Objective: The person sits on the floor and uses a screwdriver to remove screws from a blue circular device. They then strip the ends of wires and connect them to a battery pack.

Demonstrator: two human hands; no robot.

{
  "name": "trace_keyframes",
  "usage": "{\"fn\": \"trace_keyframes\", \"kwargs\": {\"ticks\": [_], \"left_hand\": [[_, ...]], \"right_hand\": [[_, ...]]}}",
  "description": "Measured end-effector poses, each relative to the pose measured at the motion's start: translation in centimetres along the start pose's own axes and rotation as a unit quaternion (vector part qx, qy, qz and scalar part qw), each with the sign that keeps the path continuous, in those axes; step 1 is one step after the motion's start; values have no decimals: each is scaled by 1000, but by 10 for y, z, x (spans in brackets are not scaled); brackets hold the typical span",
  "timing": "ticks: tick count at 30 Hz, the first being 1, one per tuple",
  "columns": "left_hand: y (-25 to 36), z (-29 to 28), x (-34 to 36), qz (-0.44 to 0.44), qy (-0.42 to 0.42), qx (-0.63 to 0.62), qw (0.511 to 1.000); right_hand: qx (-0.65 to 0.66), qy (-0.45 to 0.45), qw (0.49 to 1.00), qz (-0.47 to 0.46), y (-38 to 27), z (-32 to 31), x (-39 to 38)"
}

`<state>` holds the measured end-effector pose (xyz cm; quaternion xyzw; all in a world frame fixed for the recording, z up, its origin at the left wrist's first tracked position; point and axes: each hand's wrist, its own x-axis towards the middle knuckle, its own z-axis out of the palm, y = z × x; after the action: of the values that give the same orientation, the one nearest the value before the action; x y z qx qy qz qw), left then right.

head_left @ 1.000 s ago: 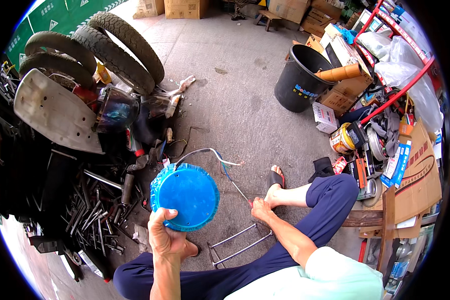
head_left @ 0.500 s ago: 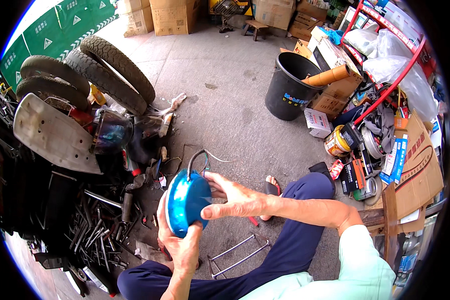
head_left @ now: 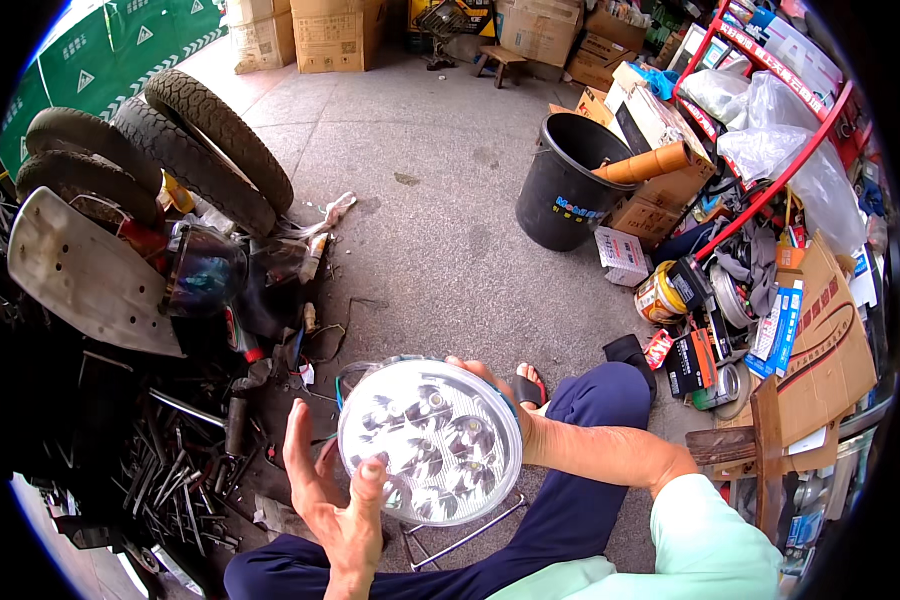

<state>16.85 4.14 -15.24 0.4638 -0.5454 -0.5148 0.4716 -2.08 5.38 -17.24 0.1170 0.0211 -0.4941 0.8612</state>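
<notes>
Turned over since the earlier view, the round lamp (head_left: 430,440) now shows me its clear lens.
I see the right hand (head_left: 492,377) gripping it from behind, the lamp partly covering a metal frame (head_left: 470,535); the left hand (head_left: 332,510) spreads loose beside it, thumb before the lens, contact hard to tell.

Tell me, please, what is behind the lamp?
The right hand is behind the lamp, partly showing past its upper right edge. Wires show at its left, part of a metal frame below. The lamp's back, the palm and the frame's remainder are covered.
</notes>
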Motion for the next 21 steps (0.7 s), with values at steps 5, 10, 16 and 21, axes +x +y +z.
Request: {"fn": "trace_keyframes", "kwargs": {"ticks": [5, 10, 16, 21], "left_hand": [[-21, -7, 3, -314, -41, -256, 913], [-21, 1, -9, -288, -154, -333, 884], [-31, -1, -10, -241, -104, -415, 871], [-43, -6, -7, -197, -59, -405, 891]], "right_hand": [[-333, 149, 929, -67, 6, 12, 8], [-658, 58, 749, -58, 15, 5, 12], [-868, -21, 438, -234, 27, 16, 10], [-854, -19, 382, -353, 41, 19, 3]]}}
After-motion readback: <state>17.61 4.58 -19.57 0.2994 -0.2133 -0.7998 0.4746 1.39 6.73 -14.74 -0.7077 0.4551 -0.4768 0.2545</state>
